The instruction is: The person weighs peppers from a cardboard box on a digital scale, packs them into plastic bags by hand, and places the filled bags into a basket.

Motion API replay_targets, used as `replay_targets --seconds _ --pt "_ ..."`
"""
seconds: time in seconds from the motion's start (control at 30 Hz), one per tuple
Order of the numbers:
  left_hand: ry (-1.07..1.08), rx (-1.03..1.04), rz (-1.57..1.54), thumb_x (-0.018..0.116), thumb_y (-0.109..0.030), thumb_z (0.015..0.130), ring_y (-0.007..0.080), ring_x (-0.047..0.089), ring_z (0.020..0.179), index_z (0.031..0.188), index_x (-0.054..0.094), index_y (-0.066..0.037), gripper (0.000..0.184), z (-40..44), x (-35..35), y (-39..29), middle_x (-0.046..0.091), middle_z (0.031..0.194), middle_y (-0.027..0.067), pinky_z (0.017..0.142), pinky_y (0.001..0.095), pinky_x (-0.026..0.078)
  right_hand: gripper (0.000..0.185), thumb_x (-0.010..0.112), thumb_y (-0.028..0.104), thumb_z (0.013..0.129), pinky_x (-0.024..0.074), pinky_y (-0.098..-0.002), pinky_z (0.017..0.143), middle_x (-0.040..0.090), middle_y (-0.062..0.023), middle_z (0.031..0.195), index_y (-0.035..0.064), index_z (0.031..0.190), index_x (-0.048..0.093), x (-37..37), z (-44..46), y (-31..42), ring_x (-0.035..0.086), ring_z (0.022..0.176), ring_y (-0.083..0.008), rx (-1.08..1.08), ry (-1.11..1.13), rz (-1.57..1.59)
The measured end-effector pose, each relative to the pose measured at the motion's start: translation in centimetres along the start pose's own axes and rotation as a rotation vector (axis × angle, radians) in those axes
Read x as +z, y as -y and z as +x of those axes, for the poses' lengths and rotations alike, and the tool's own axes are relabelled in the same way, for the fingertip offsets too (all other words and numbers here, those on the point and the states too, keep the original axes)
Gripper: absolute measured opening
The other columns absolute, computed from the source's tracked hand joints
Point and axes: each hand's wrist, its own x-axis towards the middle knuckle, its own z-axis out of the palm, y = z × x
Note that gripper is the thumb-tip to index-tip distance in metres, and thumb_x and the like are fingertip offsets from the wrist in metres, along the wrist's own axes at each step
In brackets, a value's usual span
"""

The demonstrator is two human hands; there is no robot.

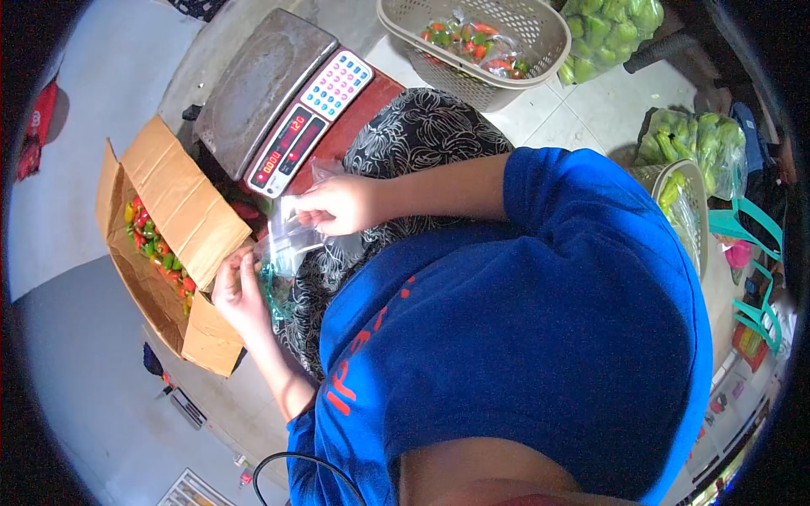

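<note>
A clear plastic bag (291, 244) is stretched between my two hands over my lap. My right hand (342, 205) pinches its upper edge, fingers closed on the film, just in front of the digital scale (270, 110). Lower down, the fingers of my left hand (239, 291) are closed on the bag's other side, next to the flap of an open cardboard box (181, 211). Red, green and yellow chili peppers (160, 253) lie inside that box. Greenish plastic (274, 291) shows below the bag; what it is I cannot make out.
A perforated basket (472, 72) beyond my knee holds bagged peppers (477, 42). Bags of green vegetables (612, 29) stand near it, with more bagged greens (692, 148) at the right by another basket (683, 211). The scale's display is lit, and a black cable (308, 458) curves near my left arm.
</note>
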Motion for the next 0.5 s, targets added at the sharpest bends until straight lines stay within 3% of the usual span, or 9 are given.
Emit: replay_targets --seconds 0.17,0.23,0.3,0.33,0.4,0.5 --pt "-0.105 0.043 0.060 0.054 -0.003 0.087 0.0090 0.050 0.062 0.078 0.056 0.001 0.010 0.2 -2.1 -1.0 0.055 0.069 0.0029 0.072 0.0240 0.046 0.011 0.058 0.010 0.070 0.0477 -0.0388 0.064 0.061 -0.0099 0.074 0.0051 0.081 0.057 -0.1 0.1 -0.8 0.062 0.072 -0.0273 -0.052 -0.093 -0.146" --pt "-0.164 0.145 0.167 0.048 -0.007 0.090 0.0092 0.043 0.057 0.073 0.052 -0.002 0.018 0.5 -3.4 -1.4 0.050 0.065 0.0016 0.091 0.0346 0.042 0.011 0.058 0.011 0.071 0.0477 -0.0402 0.065 0.062 -0.0099 0.075 0.0044 0.079 0.056 -0.2 0.0 -0.3 0.062 0.074 -0.0274 -0.043 -0.141 -0.203" --pt "-0.346 -0.073 -0.069 0.045 -0.007 0.091 0.0100 0.041 0.056 0.067 0.047 -0.003 0.024 0.7 -4.0 -2.8 0.047 0.062 0.0015 0.099 0.0416 0.036 0.013 0.060 0.013 0.072 0.0483 -0.0396 0.068 0.063 -0.0107 0.077 0.0042 0.081 0.058 -0.5 0.1 -0.2 0.063 0.076 -0.0266 0.072 -0.054 -0.202" --pt "-0.393 0.025 -0.013 0.044 -0.008 0.091 0.0096 0.041 0.056 0.065 0.044 -0.004 0.027 0.8 -4.7 -3.4 0.045 0.061 0.0006 0.099 0.0419 0.036 0.014 0.061 0.014 0.073 0.0485 -0.0393 0.069 0.063 -0.0111 0.078 0.0042 0.082 0.059 -0.7 0.1 -0.2 0.063 0.077 -0.0263 0.130 -0.012 -0.201" --pt "-0.523 0.174 0.000 0.041 -0.013 0.094 0.0094 0.039 0.057 0.060 0.037 -0.005 0.035 1.3 -5.7 -4.0 0.039 0.057 -0.0011 0.099 0.0431 0.037 0.017 0.063 0.015 0.074 0.0490 -0.0366 0.071 0.064 -0.0117 0.081 0.0036 0.086 0.060 -0.8 0.0 -0.7 0.063 0.078 -0.0244 0.151 -0.023 0.000" --pt "-0.687 0.114 -0.156 0.042 -0.015 0.095 0.0098 0.040 0.063 0.066 0.041 -0.006 0.031 1.7 -6.8 -5.2 0.042 0.064 0.0002 0.100 0.0413 0.036 0.021 0.066 0.016 0.075 0.0492 -0.0327 0.074 0.065 -0.0115 0.083 0.0022 0.090 0.062 -0.8 0.2 -1.6 0.064 0.078 -0.0206 0.188 -0.054 0.176"
